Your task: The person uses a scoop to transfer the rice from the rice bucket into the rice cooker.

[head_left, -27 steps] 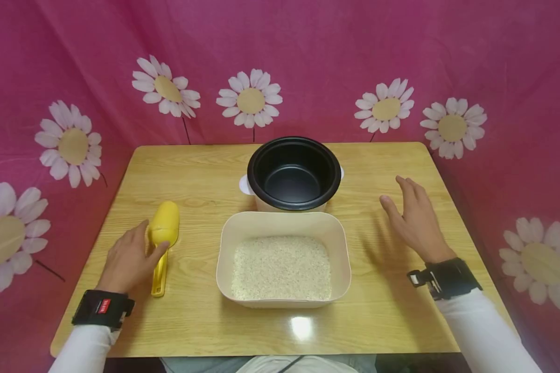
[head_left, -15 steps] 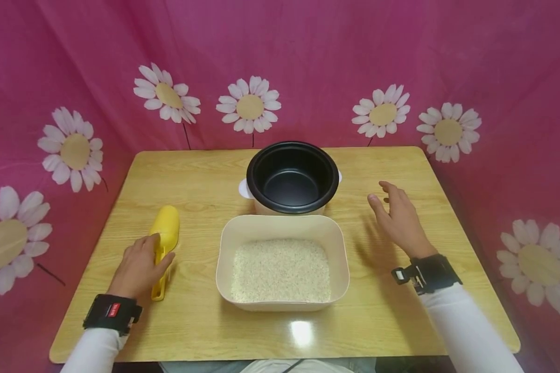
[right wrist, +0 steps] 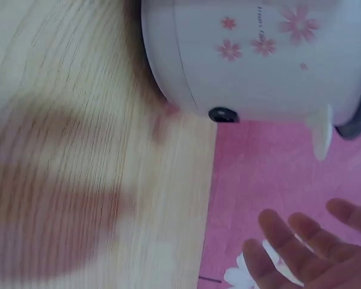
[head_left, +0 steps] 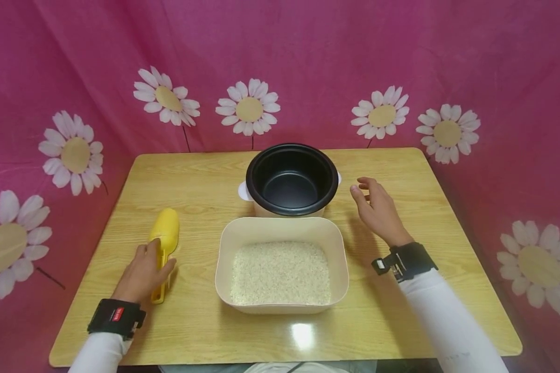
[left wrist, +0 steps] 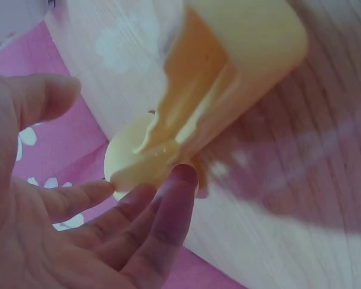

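Observation:
A yellow scoop [head_left: 166, 228] lies on the left of the wooden table, its handle toward the person. My left hand [head_left: 141, 272] is at the handle; in the left wrist view its fingers [left wrist: 168, 217] reach along the side of the scoop [left wrist: 259, 45] and the thumb stands well apart. To the right of the rice cooker, my right hand [head_left: 378, 212] hovers with loosely bent fingers and holds nothing. That rice cooker [right wrist: 253, 66], white with pink flowers, has a black inner pot [head_left: 291, 189] with no lid on.
A cream bin [head_left: 221, 259] with rice [head_left: 281, 274] in it stands in front of the cooker, close against it. White side handles [head_left: 245, 191] stick out from the cooker. A pink flowered curtain [head_left: 308, 62] surrounds the table [head_left: 196, 331] on three sides.
My left hand has shifted from beside the scoop's bowl down to its handle. My right hand has moved left, closer to the rice cooker. The head view has tilted slightly up.

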`<state>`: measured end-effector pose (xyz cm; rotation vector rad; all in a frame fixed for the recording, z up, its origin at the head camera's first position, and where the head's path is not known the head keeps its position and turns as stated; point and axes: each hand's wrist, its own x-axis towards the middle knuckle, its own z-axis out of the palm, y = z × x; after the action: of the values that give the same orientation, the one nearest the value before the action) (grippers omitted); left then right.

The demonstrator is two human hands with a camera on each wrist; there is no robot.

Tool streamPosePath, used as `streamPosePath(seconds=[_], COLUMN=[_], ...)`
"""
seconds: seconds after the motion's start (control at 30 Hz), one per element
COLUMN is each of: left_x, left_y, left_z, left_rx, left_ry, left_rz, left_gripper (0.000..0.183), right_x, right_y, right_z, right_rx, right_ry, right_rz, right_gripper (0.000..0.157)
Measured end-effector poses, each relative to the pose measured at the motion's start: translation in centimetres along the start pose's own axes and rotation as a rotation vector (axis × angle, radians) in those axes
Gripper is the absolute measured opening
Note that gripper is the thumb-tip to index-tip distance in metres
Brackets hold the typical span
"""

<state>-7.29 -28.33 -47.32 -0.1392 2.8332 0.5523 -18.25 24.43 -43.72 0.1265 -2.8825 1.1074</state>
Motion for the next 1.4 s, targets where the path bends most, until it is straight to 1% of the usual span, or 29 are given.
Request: streamPosePath(seconds=[0.07,0.17,0.3,0.4,0.5,0.67,0.77,0.9,1.0,1.07,1.2,1.3,1.4], left_x=[0.0,0.0,0.1,0.1,0.2,0.1,0.0,-0.2,-0.3,-0.3,-0.3,-0.4,-0.4], left_y=[0.1,0.1,-0.1,-0.2,-0.3,-0.3,-0.3,-0.4,-0.5,-0.4,-0.4,-0.4,-0.3], left_z=[0.3,0.7,0.8,1.0,1.3,2.0,2.2,2.2,2.2,2.2,2.3,2.4,2.4], left_rx=[-0.005,0.004,0.01,-0.006,-0.012,0.006,0.023,0.047,0.058,0.059,0.057,0.054,0.053], left_ry=[-0.01,0.001,0.01,-0.003,-0.01,0.033,0.07,0.117,0.134,0.128,0.095,0.077,0.071], left_rz=[-0.003,0.0,-0.001,0.002,0.016,0.046,0.073,0.119,0.13,0.125,0.096,0.072,0.062], left_gripper=[0.084,0.086,0.088,0.091,0.097,0.103,0.101,0.097,0.095,0.094,0.093,0.093,0.093], right_x=[0.6,1.3,2.4,3.1,3.8,5.0,5.6,6.2,6.4,6.6,6.9,7.2,7.5], right_y=[-0.2,-0.6,-1.5,-2.1,-2.6,-3.0,-3.0,-3.3,-3.6,-3.9,-4.6,-5.3,-5.9], right_z=[0.2,0.5,0.7,0.8,1.0,1.3,1.4,1.8,2.3,2.6,2.8,2.9,2.9], right_rx=[0.008,0.012,0.003,-0.006,-0.001,0.059,0.097,0.119,0.138,0.171,0.304,0.388,0.421], right_ry=[-0.014,-0.035,-0.034,-0.026,-0.039,-0.054,-0.044,-0.043,-0.036,-0.027,-0.027,-0.059,-0.102], right_rz=[0.002,0.019,0.067,0.101,0.112,0.117,0.119,0.121,0.122,0.129,0.186,0.244,0.288], right_gripper=[0.068,0.07,0.074,0.076,0.075,0.077,0.079,0.08,0.08,0.079,0.075,0.074,0.075])
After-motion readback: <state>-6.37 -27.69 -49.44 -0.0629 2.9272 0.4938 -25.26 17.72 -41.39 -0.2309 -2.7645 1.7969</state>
